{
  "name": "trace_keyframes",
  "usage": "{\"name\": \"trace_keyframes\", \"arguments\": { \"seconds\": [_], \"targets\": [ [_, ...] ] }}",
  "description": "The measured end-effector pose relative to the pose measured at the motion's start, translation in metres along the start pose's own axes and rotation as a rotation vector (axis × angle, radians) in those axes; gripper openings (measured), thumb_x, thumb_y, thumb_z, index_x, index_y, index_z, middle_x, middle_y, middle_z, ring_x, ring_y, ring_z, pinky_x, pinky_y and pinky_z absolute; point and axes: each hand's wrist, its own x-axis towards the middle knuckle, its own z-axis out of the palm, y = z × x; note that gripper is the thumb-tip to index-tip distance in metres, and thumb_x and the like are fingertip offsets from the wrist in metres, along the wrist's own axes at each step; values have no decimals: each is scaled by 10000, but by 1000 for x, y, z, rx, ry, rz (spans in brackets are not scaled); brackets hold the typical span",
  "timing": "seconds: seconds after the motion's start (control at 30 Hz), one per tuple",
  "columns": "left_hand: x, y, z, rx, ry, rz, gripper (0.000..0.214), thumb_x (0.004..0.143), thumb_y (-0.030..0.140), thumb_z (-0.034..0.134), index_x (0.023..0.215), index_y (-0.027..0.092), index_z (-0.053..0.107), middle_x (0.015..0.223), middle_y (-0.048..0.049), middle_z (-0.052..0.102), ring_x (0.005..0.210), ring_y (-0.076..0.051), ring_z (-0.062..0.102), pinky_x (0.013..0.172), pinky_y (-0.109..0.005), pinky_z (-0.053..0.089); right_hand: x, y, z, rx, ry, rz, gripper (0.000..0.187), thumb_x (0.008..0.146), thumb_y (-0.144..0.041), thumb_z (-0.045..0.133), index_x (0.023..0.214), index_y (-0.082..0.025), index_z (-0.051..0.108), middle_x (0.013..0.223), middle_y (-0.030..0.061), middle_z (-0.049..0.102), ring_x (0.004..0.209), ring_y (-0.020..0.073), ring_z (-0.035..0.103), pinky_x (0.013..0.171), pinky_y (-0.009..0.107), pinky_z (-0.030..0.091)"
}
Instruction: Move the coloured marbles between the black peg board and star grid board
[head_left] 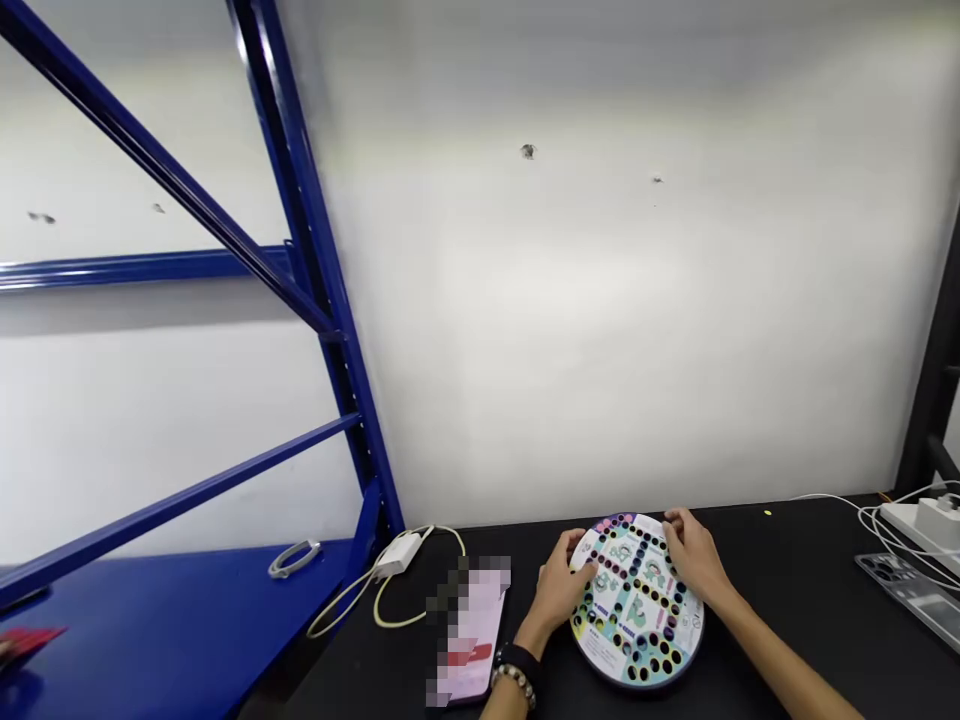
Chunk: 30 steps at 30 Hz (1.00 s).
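Note:
A round board game lies on the black tabletop, its white face printed with coloured tracks, cartoon figures and many dark round holes. Pink spots show in the holes at its far edge. My left hand grips the board's left rim, thumb over the face and fingers around the edge. On the upper right side, my right hand holds the rim with its thumb and bent fingers; the fingertips behind the edge are partly hidden. A dark band and a beaded bracelet circle my left wrist.
Left of the board lies a phone, partly pixelated, near a white adapter with a looped cable. Another phone and a white power strip with cables sit at right. A blue rack frame stands left.

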Motion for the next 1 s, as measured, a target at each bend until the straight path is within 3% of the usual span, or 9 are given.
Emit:
{"name": "trace_keyframes", "arguments": {
  "seconds": [0.1, 0.23, 0.47, 0.6, 0.67, 0.77, 0.83, 1.0],
  "targets": [
    [-6, 6, 2, 107, -6, -9, 448, 759, 277, 599, 1205, 251, 567, 1236, -36, 636, 1080, -225, 613, 980, -351, 416, 4, 8, -2, -169, -81, -93, 307, 843, -471, 469, 992, -250, 622, 1028, 71, 668, 1009, 261, 596, 839, 362, 450],
    [-12, 17, 3, 249, -14, 12, 424, 800, 302, 556, 1219, 247, 580, 1290, -52, 587, 1174, -260, 545, 1011, -404, 370, 6, 26, -6, -200, -277, -107, 346, 844, -526, 492, 1006, -269, 656, 1021, 49, 671, 1007, 264, 587, 859, 374, 446],
    [-16, 24, 3, 370, -45, 66, 427, 822, 372, 549, 1229, 250, 590, 1284, -52, 592, 1212, -266, 508, 1016, -427, 358, 2, 30, -16, -214, -349, -115, 437, 835, -565, 502, 1100, -258, 664, 946, 46, 648, 938, 246, 598, 846, 366, 440],
    [-19, 30, 2, 426, -58, 150, 473, 834, 439, 548, 1270, 258, 577, 1339, -59, 561, 1241, -272, 489, 1051, -438, 347, -4, 22, -20, -253, -335, -114, 559, 763, -621, 567, 1191, -266, 626, 1095, 56, 624, 1067, 270, 555, 931, 387, 406],
    [-22, 35, 2, 456, -119, 208, 604, 804, 546, 585, 1338, 267, 534, 1416, -70, 503, 1302, -295, 439, 1088, -453, 327, -6, 20, -22, -265, -396, -143, 749, 656, -674, 650, 1289, -281, 569, 1221, 59, 583, 1157, 297, 504, 988, 412, 373],
    [-27, 44, 5, 518, -306, 225, 1054, 583, 751, 703, 1459, 247, 404, 1556, -110, 317, 1417, -380, 260, 1159, -551, 200, -8, 19, -25, -291, -550, -196, 1053, 499, -701, 742, 1427, -304, 439, 1434, 63, 452, 1286, 338, 386, 1070, 454, 290],
    [-30, 47, 7, 562, -389, 220, 1235, 481, 812, 715, 1501, 233, 329, 1596, -124, 208, 1447, -414, 158, 1165, -609, 110, -8, 18, -26, -308, -623, -205, 1172, 462, -694, 761, 1487, -309, 344, 1537, 62, 335, 1352, 350, 301, 1104, 469, 234],
    [-36, 45, 6, 587, -375, 240, 1150, 548, 787, 699, 1489, 225, 351, 1589, -128, 232, 1446, -410, 173, 1166, -626, 83, -8, 17, -26, -334, -674, -178, 1183, 481, -692, 746, 1511, -329, 290, 1601, 46, 226, 1412, 371, 204, 1125, 498, 168]
  ]
}}
